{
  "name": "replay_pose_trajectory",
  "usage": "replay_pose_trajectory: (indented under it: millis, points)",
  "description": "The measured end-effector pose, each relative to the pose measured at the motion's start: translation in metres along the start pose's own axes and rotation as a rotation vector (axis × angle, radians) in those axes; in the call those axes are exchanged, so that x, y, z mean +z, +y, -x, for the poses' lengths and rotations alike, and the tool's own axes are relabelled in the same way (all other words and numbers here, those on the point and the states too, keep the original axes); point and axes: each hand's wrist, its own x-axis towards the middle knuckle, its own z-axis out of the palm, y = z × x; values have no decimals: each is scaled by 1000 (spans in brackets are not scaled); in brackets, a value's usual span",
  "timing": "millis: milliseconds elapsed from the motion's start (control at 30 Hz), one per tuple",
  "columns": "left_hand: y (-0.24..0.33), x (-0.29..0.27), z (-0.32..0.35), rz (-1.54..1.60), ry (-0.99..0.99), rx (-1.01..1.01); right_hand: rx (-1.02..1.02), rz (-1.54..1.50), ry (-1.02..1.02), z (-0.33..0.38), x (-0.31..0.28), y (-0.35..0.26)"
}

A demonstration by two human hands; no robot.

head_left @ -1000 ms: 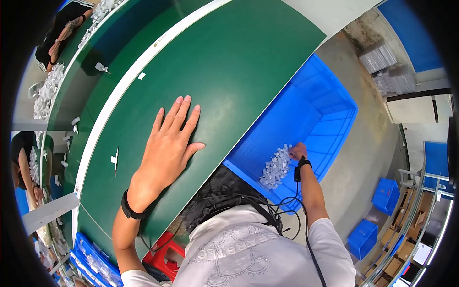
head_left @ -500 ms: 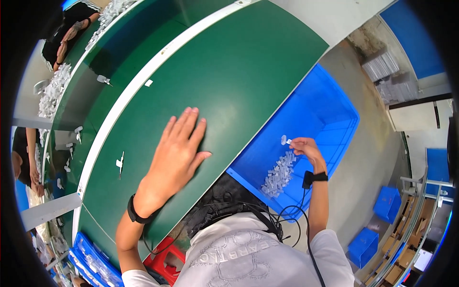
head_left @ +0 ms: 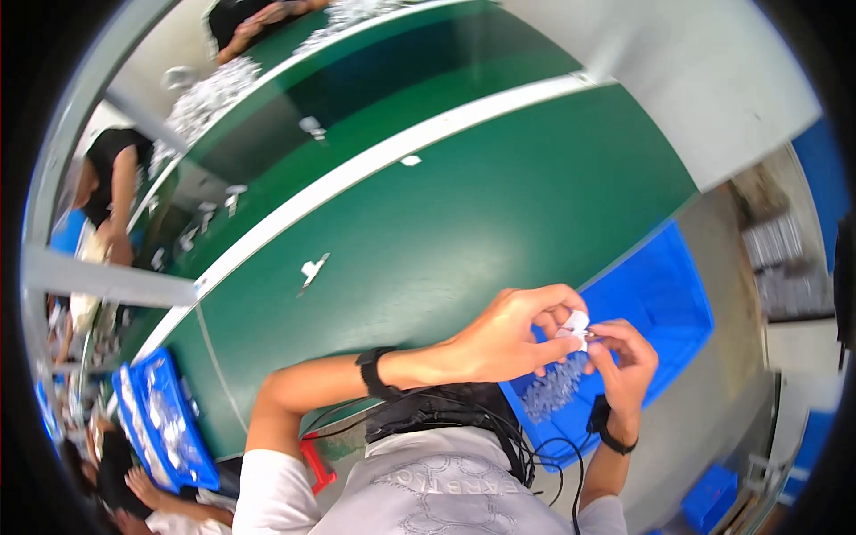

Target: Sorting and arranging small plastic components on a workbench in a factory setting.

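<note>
Above the near edge of the blue bin (head_left: 687,303), my left hand (head_left: 513,337) and my right hand (head_left: 626,358) meet. Between their fingertips is a small white plastic piece (head_left: 573,326). My left thumb and fingers pinch it from one side, while my right thumb and forefinger close on its other side. Something thin and dark shows at the right fingertips, too small to name. Inside the bin, below the hands, lies a pile of small clear-white pieces (head_left: 551,392). Both wrists wear black bands.
On the green table (head_left: 428,241) lie a white piece with a thin strip (head_left: 312,269) and a small white scrap (head_left: 410,160). Past the white divider rail (head_left: 357,178) are scattered white pieces, heaps (head_left: 214,98) and other people. A blue tray (head_left: 169,419) stands at left.
My left hand has lifted off the table and moved right to join my right hand at the small white piece. The view has turned, so the table and bin appear shifted.
</note>
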Motion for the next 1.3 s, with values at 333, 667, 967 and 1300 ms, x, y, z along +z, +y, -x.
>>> replay_pose_trajectory:
  millis: [333, 667, 967, 1300]
  points:
    - [50, -208, -48, -492, 759, 153, 162, 78, 297, 16, -45, 47]
    - [21, -239, -41, -1328, 969, 246, 229, 200, 232, 20, -60, 91]
    - [-47, -53, 3, -1310, -109, 296, 809, 644, -13, 49, -171, 379]
    - [-15, -59, 13, -1473, -43, 174, 1019, 1180, 17, 51, -125, 350]
